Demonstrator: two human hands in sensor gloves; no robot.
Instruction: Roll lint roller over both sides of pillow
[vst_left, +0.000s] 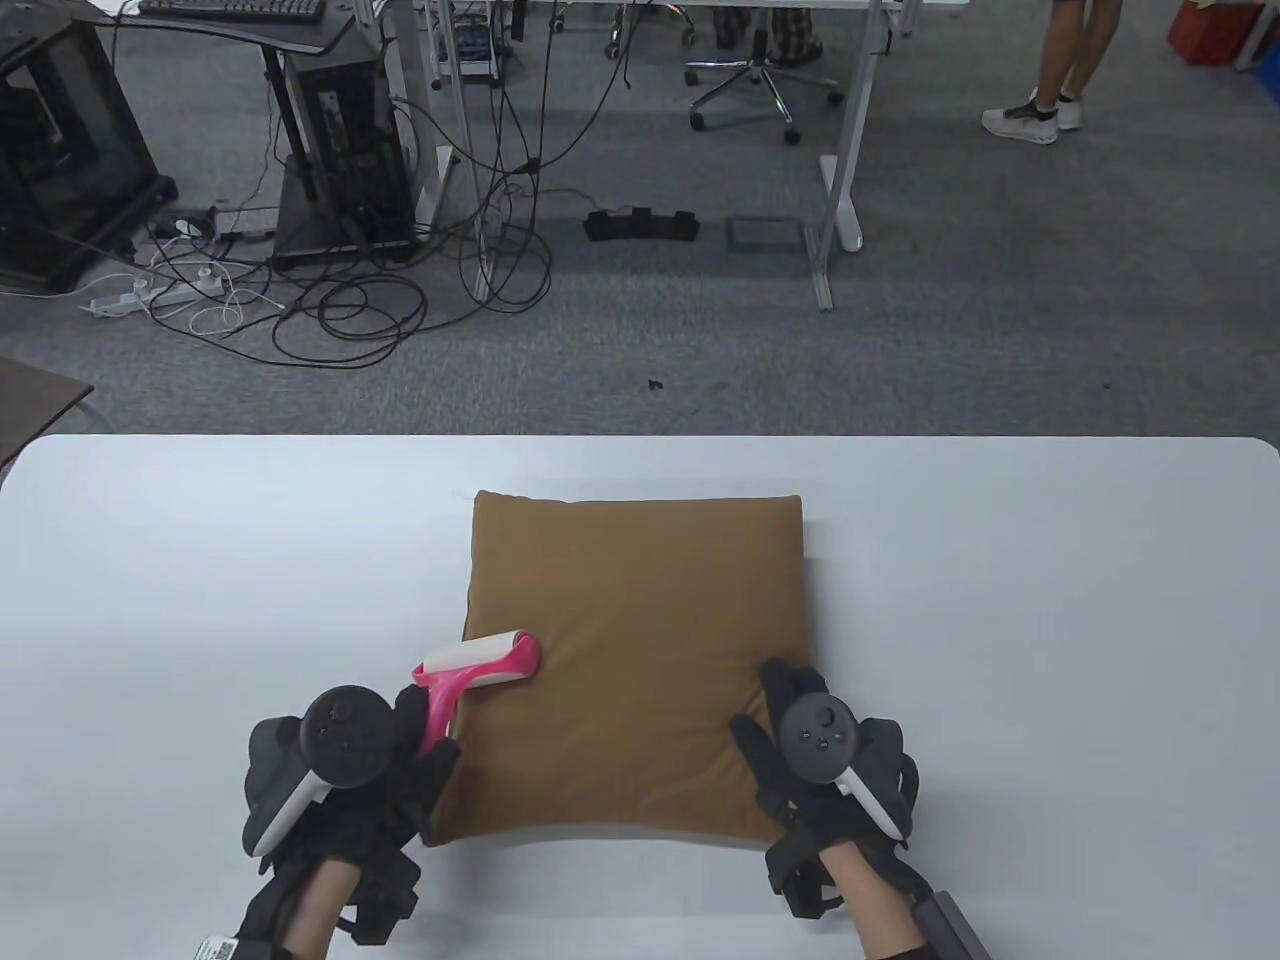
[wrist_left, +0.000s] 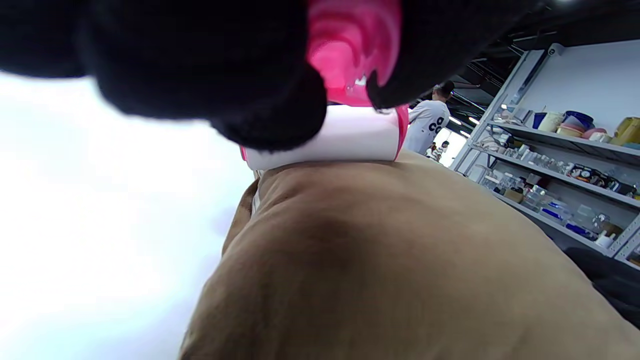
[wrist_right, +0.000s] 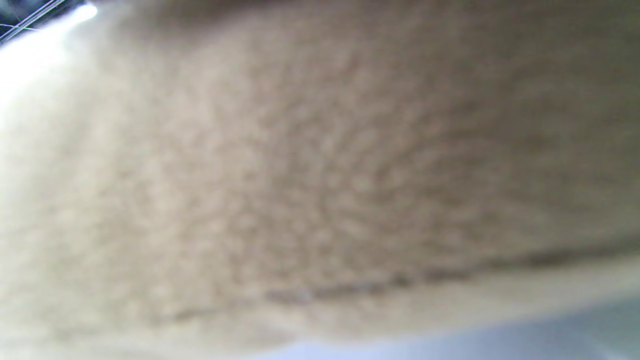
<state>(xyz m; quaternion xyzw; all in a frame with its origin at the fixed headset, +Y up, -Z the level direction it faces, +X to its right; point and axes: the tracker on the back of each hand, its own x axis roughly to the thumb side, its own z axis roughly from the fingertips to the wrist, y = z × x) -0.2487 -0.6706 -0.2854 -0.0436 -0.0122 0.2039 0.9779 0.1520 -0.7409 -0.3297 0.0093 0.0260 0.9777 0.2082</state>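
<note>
Between the hands lies the soft, yielding pillow (vst_left: 640, 670), likely to shift, so the right hand (vst_left: 810, 760) presses its near corner flat while the left hand (vst_left: 350, 770) grips the light lint roller (vst_left: 478, 672) by its stiff pink handle.

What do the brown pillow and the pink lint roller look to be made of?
Brown square pillow: soft woven fabric, matte; it dimples under the roller and shows a fuzzy weave up close. Pink lint roller: glossy, probably plastic frame, with a smooth white drum, likely adhesive paper.
</note>
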